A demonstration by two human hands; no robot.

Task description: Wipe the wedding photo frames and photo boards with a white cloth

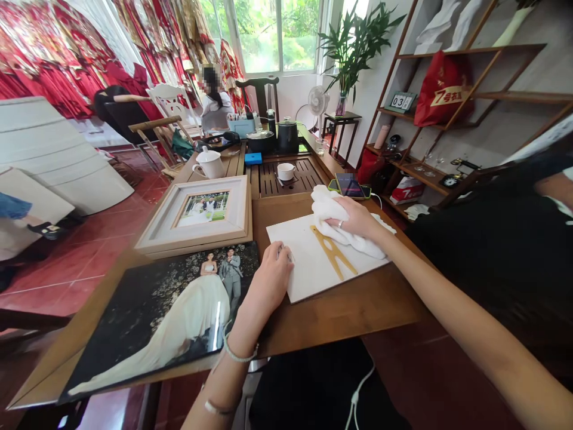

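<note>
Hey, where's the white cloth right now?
In the head view, the white cloth lies right of centre on the white board's far corner, under the right hand, just nearer than the phone on the wooden table.

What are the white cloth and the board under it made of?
Cloth: soft towelling, perhaps cotton or microfibre; it bunches in thick folds under the right hand. Board: rigid, matt white, perhaps painted wood or fibreboard; flat, crisp straight edges.

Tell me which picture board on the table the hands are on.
The white board with the gold strut; the framed photo and dark wedding print lie untouched.
</note>
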